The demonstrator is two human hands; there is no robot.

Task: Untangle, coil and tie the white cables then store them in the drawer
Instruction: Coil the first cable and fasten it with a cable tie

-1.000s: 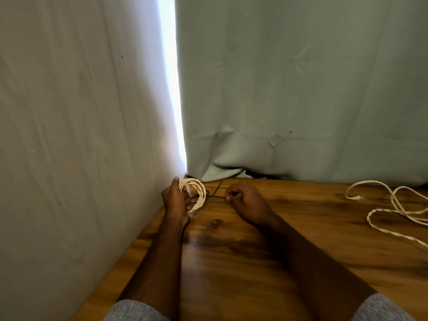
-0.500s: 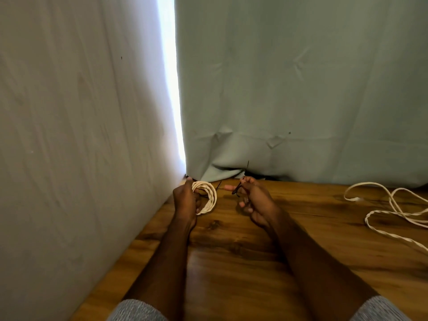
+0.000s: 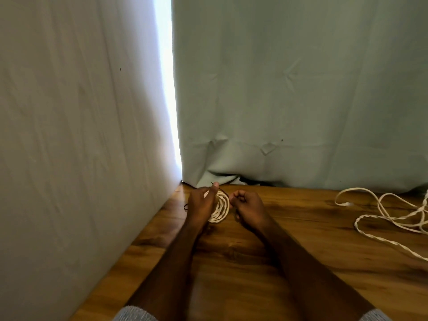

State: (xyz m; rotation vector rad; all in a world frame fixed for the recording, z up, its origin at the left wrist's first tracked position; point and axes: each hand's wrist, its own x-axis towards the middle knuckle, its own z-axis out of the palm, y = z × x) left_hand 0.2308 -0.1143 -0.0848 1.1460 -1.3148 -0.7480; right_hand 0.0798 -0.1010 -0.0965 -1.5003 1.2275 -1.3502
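Honestly, from my seat the grey sleeves (image 3: 136,314) sit nearest the lens and both forearms run forward over the wooden table (image 3: 254,286) to the far left corner, where the work is. My left hand (image 3: 200,206) is wrapped round the coiled white cable (image 3: 219,209), thumb up against the loops, holding it just above the boards. My right hand (image 3: 246,208) is curled just beside the coil, and I judge it is pinching the thin dark tie (image 3: 223,190) that shows above the coil, though the strand is too fine for me to be sure.

The coil stands roughly on edge, its open face turned toward the right hand, its longer span running from low and near to high and far.

The risk I see: if the tie slips out of the pinch, or the left grip eases before the knot is drawn tight, the loops could spring apart and need recoiling. Pulling the tie off-centre could also squash the coil into a lopsided bundle.

Well apart to the right lies the loose white cable (image 3: 382,216), sprawled in tangled loops near the green curtain (image 3: 301,89); it has not been coiled. No drawer is in view.
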